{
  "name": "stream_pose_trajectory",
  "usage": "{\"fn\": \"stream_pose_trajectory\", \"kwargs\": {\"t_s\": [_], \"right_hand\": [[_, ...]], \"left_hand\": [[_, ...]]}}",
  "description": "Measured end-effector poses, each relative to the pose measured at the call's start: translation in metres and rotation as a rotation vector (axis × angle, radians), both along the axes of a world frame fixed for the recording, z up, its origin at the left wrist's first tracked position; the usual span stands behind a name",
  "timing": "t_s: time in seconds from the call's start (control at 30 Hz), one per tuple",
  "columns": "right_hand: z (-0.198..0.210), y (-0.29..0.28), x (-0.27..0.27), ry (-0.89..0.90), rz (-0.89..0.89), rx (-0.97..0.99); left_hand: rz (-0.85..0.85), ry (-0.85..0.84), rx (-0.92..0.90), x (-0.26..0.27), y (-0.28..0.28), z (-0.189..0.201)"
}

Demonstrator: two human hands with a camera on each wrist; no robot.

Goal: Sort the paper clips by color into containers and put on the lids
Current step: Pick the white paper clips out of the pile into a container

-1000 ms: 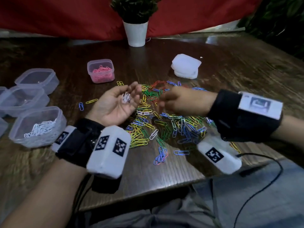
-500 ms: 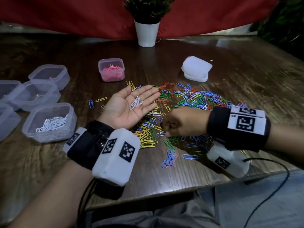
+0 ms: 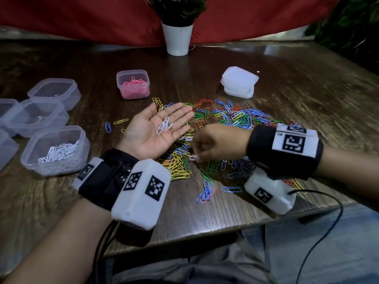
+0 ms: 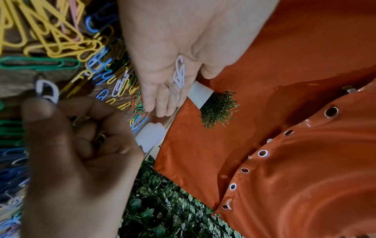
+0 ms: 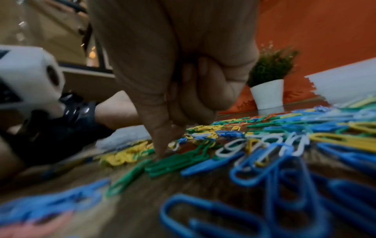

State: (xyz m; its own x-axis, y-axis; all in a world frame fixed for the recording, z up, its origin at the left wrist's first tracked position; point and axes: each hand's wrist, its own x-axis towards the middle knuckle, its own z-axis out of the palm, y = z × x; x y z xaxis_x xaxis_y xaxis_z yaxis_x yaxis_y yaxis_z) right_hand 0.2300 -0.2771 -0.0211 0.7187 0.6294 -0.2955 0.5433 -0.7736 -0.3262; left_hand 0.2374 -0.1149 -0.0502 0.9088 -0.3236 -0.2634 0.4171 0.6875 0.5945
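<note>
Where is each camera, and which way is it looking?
Head: on the head, looking down at the table; both forearms, open left hand and right hand show.
Left wrist: along the left palm holding white clips, toward the red cloth.
Right wrist: low over the table, along curled fingers at the clip pile.
All three share the potted plant.

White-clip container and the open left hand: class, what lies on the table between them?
Head view: between the white-clip container and the left hand, only a blue clip and a yellow clip lie on bare wood.
</note>
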Motion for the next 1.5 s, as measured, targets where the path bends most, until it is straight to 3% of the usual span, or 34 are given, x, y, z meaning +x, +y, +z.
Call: {"fn": "stream_pose_trajectory", "kwargs": {"t_s": [0.13,0.2,0.37,0.57,0.67,0.77,0.87,1.07,1.17,1.4,1.5], "right_hand": [[0.019,0.000,0.014,0.184,-0.358,0.440],[0.030,0.012,0.019,0.231,-0.445,0.539],[0.051,0.048,0.024,0.144,-0.367,0.230],[0.076,0.062,0.014,0.021,-0.242,0.117],[0.086,0.052,0.009,-0.203,-0.189,0.266],[0.088,0.039,0.006,-0.214,-0.303,0.595],[0.077,0.037,-0.010,0.052,-0.385,0.869],[0.038,0.042,-0.048,0.317,-0.401,0.963],[0.032,0.035,-0.048,0.294,-0.432,0.937],[0.033,-0.031,-0.045,0.076,-0.627,0.878],[0.024,-0.073,-0.051,-0.079,-0.670,0.712]], "left_hand": [[-0.023,0.002,0.005,-0.003,-0.005,0.001],[-0.016,0.010,-0.020,-0.007,-0.009,0.003],[0.037,0.042,-0.104,-0.010,-0.010,0.008],[0.147,0.080,-0.287,-0.010,-0.008,0.014],[0.205,0.087,-0.341,-0.017,-0.001,0.023],[0.278,0.091,-0.234,-0.027,0.020,0.036],[0.247,0.044,0.116,-0.035,0.062,0.054],[0.061,-0.018,1.547,-0.042,0.123,0.071],[-0.221,-0.057,1.990,-0.043,0.130,0.060],[-0.254,-0.117,2.146,-0.040,0.117,0.071],[-0.195,-0.336,2.381,-0.036,0.095,0.091]]}}
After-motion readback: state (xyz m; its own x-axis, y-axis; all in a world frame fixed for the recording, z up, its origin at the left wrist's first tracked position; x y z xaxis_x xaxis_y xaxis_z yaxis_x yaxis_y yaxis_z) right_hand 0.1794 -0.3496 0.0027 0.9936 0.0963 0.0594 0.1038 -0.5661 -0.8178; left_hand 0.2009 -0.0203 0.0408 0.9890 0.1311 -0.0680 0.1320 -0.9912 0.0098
